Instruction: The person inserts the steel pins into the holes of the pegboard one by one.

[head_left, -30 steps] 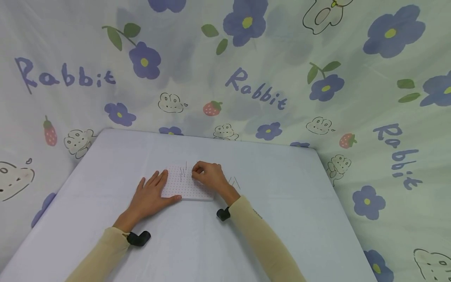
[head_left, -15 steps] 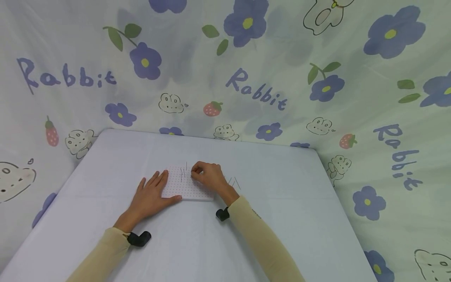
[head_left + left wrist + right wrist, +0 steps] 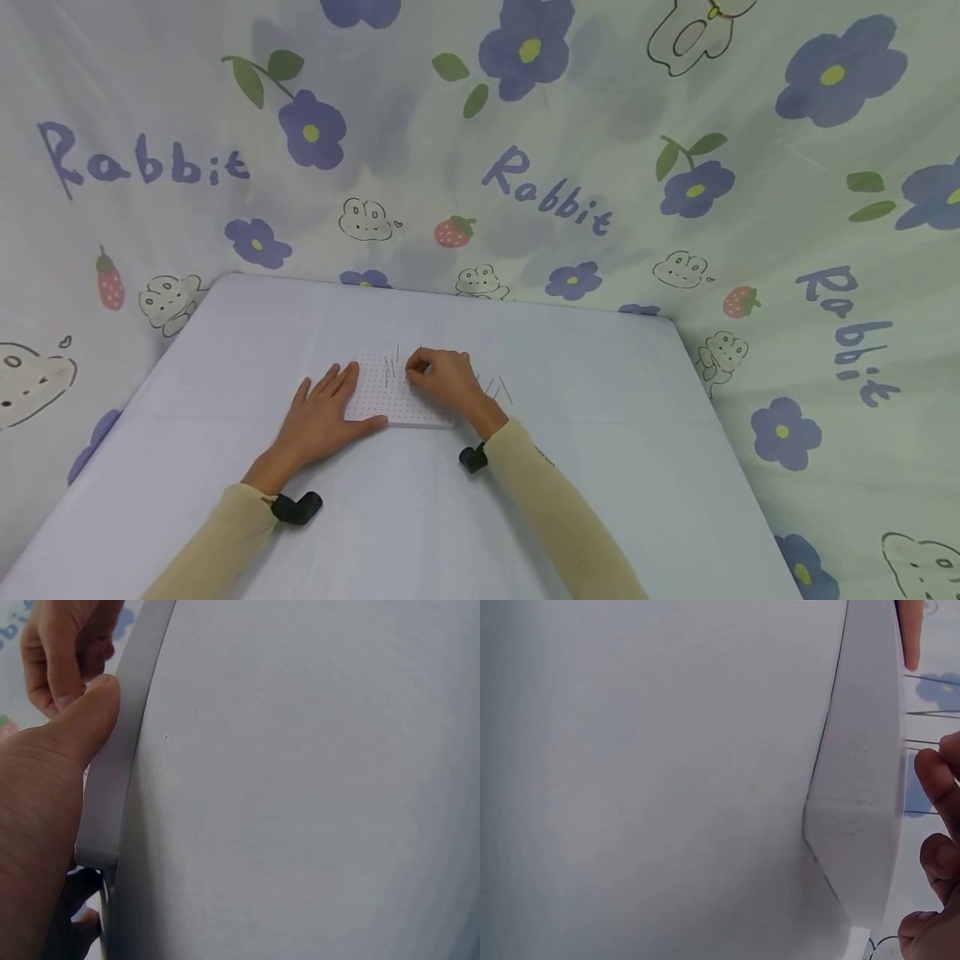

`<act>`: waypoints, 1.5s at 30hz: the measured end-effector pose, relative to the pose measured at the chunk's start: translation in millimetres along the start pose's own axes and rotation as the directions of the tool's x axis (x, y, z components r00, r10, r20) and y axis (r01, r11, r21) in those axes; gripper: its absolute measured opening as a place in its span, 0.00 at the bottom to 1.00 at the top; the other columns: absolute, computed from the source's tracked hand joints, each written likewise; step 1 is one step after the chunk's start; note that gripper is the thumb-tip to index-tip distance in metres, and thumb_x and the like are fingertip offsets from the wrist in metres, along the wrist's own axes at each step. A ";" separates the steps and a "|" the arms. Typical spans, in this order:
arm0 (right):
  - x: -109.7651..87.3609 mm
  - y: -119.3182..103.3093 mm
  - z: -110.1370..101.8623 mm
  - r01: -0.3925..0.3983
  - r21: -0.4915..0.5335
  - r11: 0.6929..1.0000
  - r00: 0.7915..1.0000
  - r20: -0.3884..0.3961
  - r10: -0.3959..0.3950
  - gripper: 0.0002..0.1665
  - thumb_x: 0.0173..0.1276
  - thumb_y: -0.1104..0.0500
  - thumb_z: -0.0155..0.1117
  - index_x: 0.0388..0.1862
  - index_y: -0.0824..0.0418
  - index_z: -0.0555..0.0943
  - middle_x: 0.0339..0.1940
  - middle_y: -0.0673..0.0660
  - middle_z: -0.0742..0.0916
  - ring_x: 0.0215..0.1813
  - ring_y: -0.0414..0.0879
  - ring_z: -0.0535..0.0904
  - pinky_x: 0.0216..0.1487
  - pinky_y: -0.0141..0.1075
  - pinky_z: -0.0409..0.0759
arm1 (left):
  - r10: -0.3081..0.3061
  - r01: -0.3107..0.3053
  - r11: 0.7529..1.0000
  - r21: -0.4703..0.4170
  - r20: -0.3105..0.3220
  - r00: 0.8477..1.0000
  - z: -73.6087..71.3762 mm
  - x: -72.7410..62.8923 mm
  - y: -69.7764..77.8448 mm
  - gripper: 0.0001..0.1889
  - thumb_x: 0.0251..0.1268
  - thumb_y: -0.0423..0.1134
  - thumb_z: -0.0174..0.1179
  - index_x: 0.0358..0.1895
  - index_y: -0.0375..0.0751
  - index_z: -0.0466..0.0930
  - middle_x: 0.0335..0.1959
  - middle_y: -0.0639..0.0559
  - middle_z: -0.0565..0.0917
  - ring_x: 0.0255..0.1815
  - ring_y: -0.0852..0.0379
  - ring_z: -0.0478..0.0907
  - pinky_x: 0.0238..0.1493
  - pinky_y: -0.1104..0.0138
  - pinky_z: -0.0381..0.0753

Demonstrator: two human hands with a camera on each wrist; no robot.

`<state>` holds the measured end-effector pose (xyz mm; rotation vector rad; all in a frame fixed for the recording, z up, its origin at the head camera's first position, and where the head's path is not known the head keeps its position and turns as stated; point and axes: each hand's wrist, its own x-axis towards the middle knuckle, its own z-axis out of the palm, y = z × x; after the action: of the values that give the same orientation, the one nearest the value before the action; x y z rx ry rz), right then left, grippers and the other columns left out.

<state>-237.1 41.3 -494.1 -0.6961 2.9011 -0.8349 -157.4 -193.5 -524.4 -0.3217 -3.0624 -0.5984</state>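
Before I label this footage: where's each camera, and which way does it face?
Head: on the head, facing forward and down at the dotted board; left hand, right hand, sleeves show.
Left wrist: on that wrist, facing the board's side; left thumb shows.
Right wrist: on that wrist, facing the board's side; right fingers show.
Shared: head and left wrist both show the right hand.

White-topped table (image 3: 592, 467), patterned cloth (image 3: 408, 142) behind: purple flowers (image 3: 312, 133), strawberries (image 3: 452, 232), "Rabbit" lettering (image 3: 551, 195).
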 end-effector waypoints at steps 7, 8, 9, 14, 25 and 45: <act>-1.5 0.9 0.7 -0.013 0.017 1.000 1.000 -0.009 0.013 0.05 0.72 0.49 0.64 0.43 0.41 0.86 0.31 0.34 0.83 0.36 0.34 0.77 0.66 0.52 0.69 | 0.001 0.000 1.000 0.003 -0.007 1.000 -1.8 0.5 3.1 0.63 0.55 0.81 0.53 0.79 0.30 0.50 0.78 0.33 0.58 0.80 0.34 0.49 0.74 0.33 0.39; -1.7 0.9 0.8 -0.016 0.021 1.000 1.000 -0.007 0.017 0.05 0.72 0.49 0.64 0.43 0.41 0.86 0.31 0.33 0.82 0.36 0.34 0.77 0.66 0.52 0.69 | 0.001 -0.001 1.000 0.003 -0.007 1.000 -2.0 0.5 3.5 0.63 0.55 0.81 0.53 0.79 0.30 0.50 0.78 0.33 0.58 0.80 0.33 0.49 0.74 0.33 0.39; -1.8 1.0 0.6 -0.017 0.021 1.000 1.000 -0.007 0.017 0.06 0.72 0.49 0.64 0.43 0.41 0.86 0.31 0.34 0.82 0.36 0.35 0.77 0.66 0.53 0.69 | 0.001 -0.001 1.000 0.004 -0.008 1.000 -1.9 0.5 3.7 0.63 0.55 0.81 0.53 0.79 0.30 0.50 0.78 0.33 0.59 0.80 0.33 0.49 0.74 0.33 0.39; -2.3 1.8 -1.1 -0.021 -0.020 1.000 1.000 0.004 0.021 0.07 0.72 0.49 0.63 0.45 0.41 0.85 0.31 0.34 0.83 0.36 0.34 0.77 0.65 0.53 0.68 | -0.001 0.001 1.000 0.004 -0.002 1.000 0.4 0.6 2.4 0.63 0.55 0.80 0.53 0.79 0.30 0.50 0.79 0.34 0.58 0.80 0.34 0.49 0.74 0.34 0.39; -8.2 23.9 -31.0 -0.070 0.001 0.998 0.995 -0.070 0.070 0.17 0.73 0.47 0.63 0.58 0.45 0.81 0.35 0.38 0.84 0.29 0.39 0.76 0.62 0.53 0.67 | -0.007 0.007 1.000 0.012 0.004 1.000 2.2 2.9 4.5 0.64 0.54 0.83 0.50 0.80 0.31 0.49 0.79 0.33 0.57 0.80 0.34 0.48 0.74 0.33 0.38; -50.0 98.1 -79.0 -0.164 0.027 0.986 0.986 -0.028 0.164 0.17 0.69 0.45 0.69 0.52 0.50 0.86 0.33 0.40 0.84 0.33 0.43 0.77 0.57 0.54 0.69 | -0.009 0.009 1.000 0.003 0.002 1.000 2.6 3.6 1.0 0.63 0.55 0.80 0.53 0.80 0.31 0.49 0.79 0.35 0.57 0.81 0.35 0.47 0.75 0.34 0.37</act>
<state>-245.0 175.9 -481.1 -0.4384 2.9196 -0.8671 -160.7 -190.9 -526.3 -0.3095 -3.0678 -0.5949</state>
